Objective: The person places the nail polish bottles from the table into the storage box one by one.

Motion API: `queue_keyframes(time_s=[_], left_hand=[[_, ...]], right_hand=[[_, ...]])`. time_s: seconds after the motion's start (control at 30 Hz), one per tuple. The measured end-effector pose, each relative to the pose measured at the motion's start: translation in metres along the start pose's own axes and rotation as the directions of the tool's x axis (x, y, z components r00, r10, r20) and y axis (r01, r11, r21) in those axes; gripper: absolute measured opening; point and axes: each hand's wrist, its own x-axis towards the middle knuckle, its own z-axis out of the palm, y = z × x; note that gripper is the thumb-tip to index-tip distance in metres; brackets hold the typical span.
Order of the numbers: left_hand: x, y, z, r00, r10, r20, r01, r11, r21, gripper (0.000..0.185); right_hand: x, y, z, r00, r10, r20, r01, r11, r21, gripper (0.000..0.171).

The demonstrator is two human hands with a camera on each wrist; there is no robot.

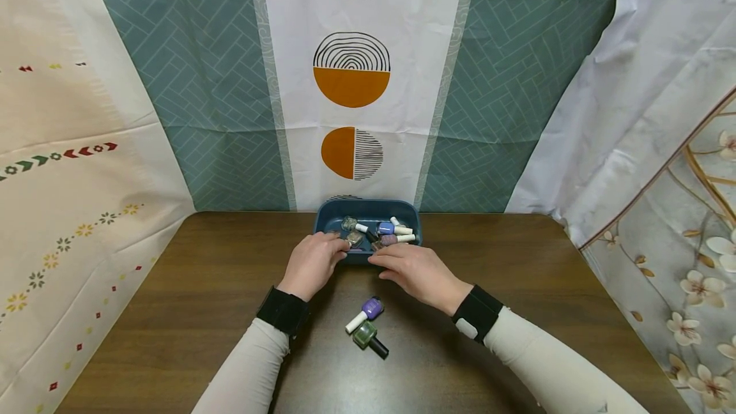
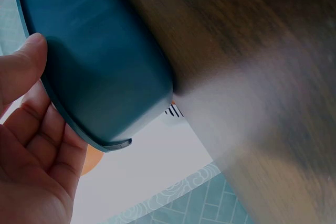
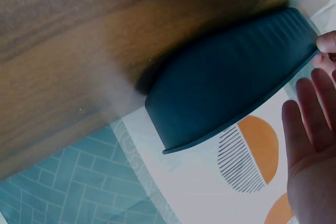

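A dark blue tray (image 1: 411,216) stands at the back middle of the brown table and holds several nail polish bottles (image 1: 391,230). My left hand (image 1: 335,247) reaches over the tray's near left rim, fingers relaxed and palm empty; in the left wrist view its thumb (image 2: 27,59) lies against the tray (image 2: 105,61) rim. My right hand (image 1: 383,259) hovers at the near right rim with straight fingers; the right wrist view shows its fingers (image 3: 307,124) beside the tray (image 3: 231,82). Neither hand holds a bottle.
Between my forearms on the table (image 1: 201,286) lie a purple bottle with a white cap (image 1: 365,313) and a green bottle with a black cap (image 1: 368,337). Patterned curtains hang behind the table and on both sides.
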Motion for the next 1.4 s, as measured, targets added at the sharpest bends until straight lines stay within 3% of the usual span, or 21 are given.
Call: queue_keyframes(time_s=[0.37, 0.6, 1.4], left_hand=[[0.000, -0.001, 0.002, 1.000, 0.019, -0.015, -0.019, 1.000, 0.025, 0.011], [-0.001, -0.001, 0.002, 1.000, 0.019, -0.014, -0.019, 1.000, 0.017, 0.011], [0.000, -0.001, 0.001, 1.000, 0.016, -0.008, -0.016, 1.000, 0.014, 0.010]], right_hand=[[-0.010, -0.006, 0.009, 0.993, -0.094, 0.074, 0.089, 0.993, 0.072, 0.038], [-0.014, -0.013, 0.012, 0.986, -0.112, 0.121, 0.097, 0.987, 0.126, 0.040], [-0.018, -0.019, 0.025, 0.961, -0.131, 0.242, 0.091, 0.981, 0.171, 0.039]])
